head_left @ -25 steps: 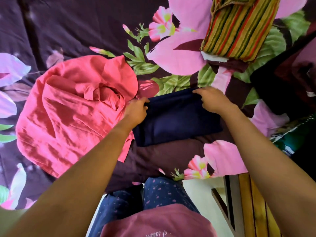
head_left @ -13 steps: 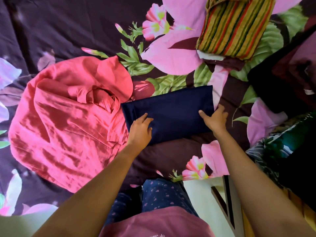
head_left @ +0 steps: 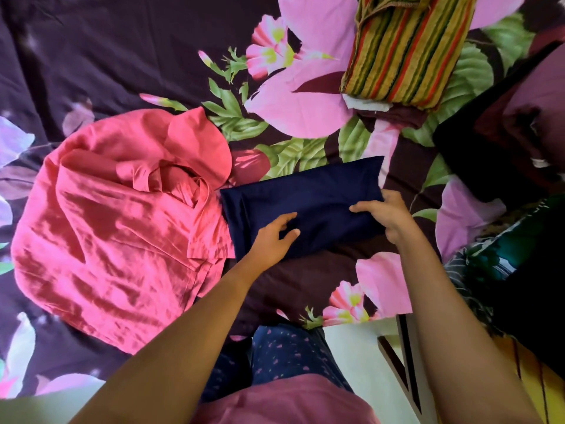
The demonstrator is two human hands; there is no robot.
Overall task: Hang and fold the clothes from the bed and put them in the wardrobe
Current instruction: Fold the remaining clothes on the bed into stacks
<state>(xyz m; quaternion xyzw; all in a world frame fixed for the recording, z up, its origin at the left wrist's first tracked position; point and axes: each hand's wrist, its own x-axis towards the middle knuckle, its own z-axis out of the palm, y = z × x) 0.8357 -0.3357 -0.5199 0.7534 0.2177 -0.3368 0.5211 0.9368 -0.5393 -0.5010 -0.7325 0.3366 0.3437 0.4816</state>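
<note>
Fabric as soft as this will not keep a shape by itself: the navy garment (head_left: pixel 301 206), folded into a flat oblong, lies on the flowered bedsheet (head_left: pixel 91 41) near the edge of the bed in front of the person, its left end touching the crumpled pink garment (head_left: pixel 116 228). The left hand (head_left: pixel 272 240) rests on the near-left part of the oblong with fingers loosely spread and the thumb held apart, pressing rather than gripping. The right hand (head_left: pixel 388 215) has its fingers curled about the right end, thumb lying across the top layer. Judging by the smooth, faintly shiny weave, the piece is light, limp and a little slippery, so the layers will likely slide over one another and the fold will sag open if it is lifted by one corner. The safer hold, I think, is from beneath at both short ends, palms flat under the bundle and thumbs clamping the top — or one hand under the middle with the other steadying it from above. Nothing here is fragile (a drop would cost only a refold), and weight should be no concern. The pink garment, not yet folded, looks equally thin and slick, and seems better suited to a hanger, though its collar is hard to make out in the heap. The striped cloth (head_left: pixel 403 47), folded at the far side well apart from the hands, looks thicker and coarser — it should hold its fold more willingly on the way to the wardrobe
</note>
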